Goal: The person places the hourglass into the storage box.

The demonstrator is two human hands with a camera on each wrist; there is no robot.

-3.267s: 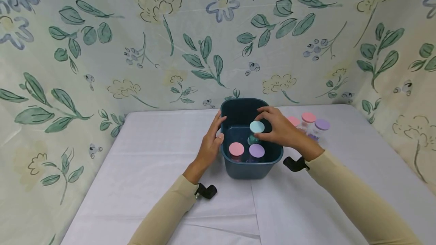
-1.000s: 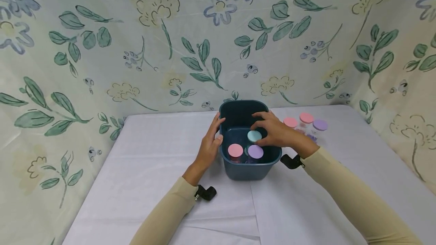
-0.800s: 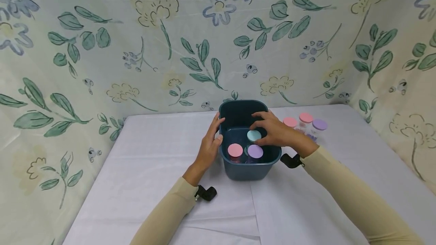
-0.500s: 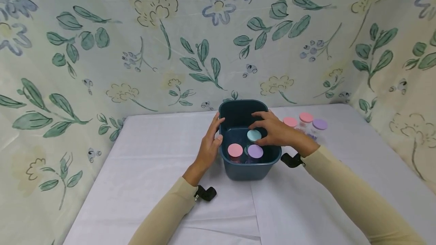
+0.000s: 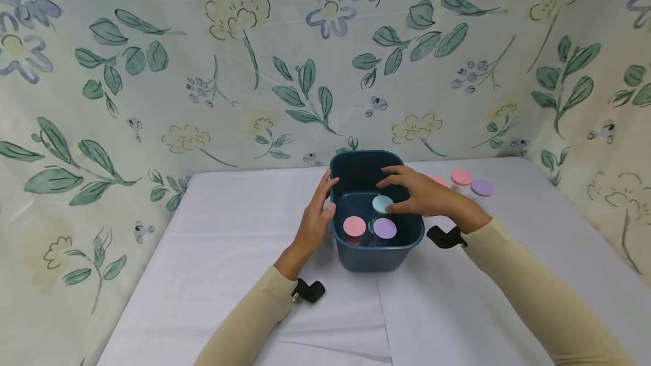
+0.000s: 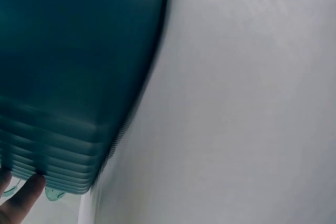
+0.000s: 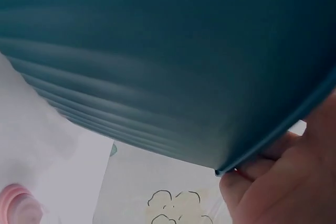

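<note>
A dark teal plastic bin stands on the white-covered table. Inside it are three small jars: one with a light blue lid, one with a pink lid and one with a purple lid. My right hand reaches over the bin's right rim. Its thumb lies at the edge of the light blue lid, while the fingers are spread away from it. Along the left wall rests my left hand, fingers extended; two fingertips touch the bin's outside in the left wrist view.
Right of the bin, partly behind my right hand, stand more jars: two with pink lids and one with a purple lid. A floral cloth hangs behind the table.
The light blue-lidded jar has gone down into the bin, behind the purple-lidded one. My right fingers have since come off its lid, and the hand has shifted slightly right. The left hand stays put.
</note>
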